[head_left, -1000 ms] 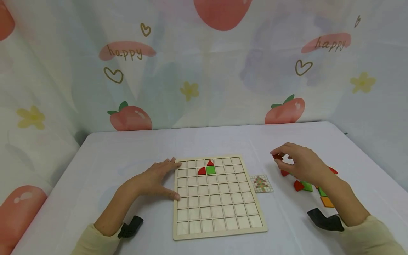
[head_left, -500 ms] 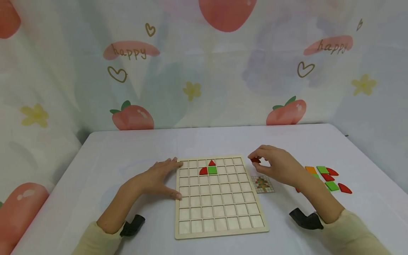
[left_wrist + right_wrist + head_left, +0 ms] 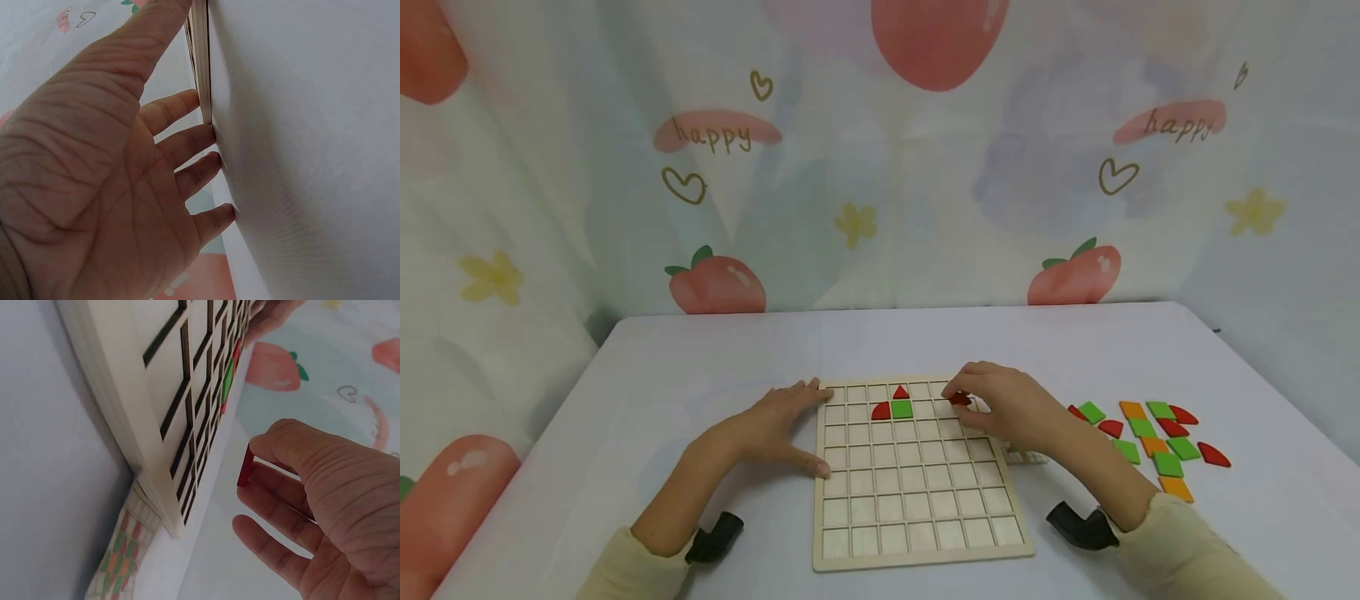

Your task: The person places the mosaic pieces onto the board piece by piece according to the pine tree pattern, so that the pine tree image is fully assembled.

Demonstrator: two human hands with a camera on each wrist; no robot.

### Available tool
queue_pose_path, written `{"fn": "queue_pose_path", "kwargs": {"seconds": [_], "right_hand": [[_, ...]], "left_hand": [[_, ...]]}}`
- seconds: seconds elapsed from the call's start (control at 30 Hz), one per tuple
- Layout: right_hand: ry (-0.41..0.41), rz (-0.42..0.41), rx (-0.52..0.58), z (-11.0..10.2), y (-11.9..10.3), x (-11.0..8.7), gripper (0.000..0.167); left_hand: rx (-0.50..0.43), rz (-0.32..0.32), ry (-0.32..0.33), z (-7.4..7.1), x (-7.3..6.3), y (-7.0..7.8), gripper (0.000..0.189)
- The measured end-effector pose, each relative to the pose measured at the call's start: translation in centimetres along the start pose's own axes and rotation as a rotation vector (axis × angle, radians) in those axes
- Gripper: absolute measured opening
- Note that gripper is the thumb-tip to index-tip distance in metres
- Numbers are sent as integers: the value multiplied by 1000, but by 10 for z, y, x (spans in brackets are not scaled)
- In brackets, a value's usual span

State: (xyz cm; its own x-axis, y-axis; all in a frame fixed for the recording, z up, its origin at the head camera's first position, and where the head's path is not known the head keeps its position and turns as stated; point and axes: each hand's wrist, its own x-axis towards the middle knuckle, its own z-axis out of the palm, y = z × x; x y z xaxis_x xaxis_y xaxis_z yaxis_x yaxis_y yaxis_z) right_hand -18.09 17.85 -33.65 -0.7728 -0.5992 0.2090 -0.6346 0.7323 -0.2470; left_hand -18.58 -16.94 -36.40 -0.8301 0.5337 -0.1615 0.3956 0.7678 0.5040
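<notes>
1. We judged it early: three pieces (image 3: 902, 409) sat in the board (image 3: 925, 560), most squares bare, with loose pieces (image 3: 1167, 464) lying to its right.
2. Our right hand (image 3: 1011, 406) pinched a red piece (image 3: 246, 467) over the board's far right; our left hand (image 3: 767, 423), fingers apart, touched its left edge.
3. We read "happy" twice on the backdrop (image 3: 910, 192).

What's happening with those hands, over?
Left hand at board edge. Right hand pinching red tile above board. Three tiles set in grid. Nothing visibly in the way.
</notes>
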Motion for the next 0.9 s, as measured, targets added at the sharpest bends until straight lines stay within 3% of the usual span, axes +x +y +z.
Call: {"fn": "queue_pose_path", "kwargs": {"seconds": [0.37,0.7,0.9], "right_hand": [[-86,-26,-1,13,-10,13,14],[-85,-93,-21,21,-14,24,9],[-78,-126,21,25,-11,29,6]], "left_hand": [[18,7,13,2,1,-2,108],[24,0,11,2,1,-1,107],[30,1,8,1,0,-1,108]]}}
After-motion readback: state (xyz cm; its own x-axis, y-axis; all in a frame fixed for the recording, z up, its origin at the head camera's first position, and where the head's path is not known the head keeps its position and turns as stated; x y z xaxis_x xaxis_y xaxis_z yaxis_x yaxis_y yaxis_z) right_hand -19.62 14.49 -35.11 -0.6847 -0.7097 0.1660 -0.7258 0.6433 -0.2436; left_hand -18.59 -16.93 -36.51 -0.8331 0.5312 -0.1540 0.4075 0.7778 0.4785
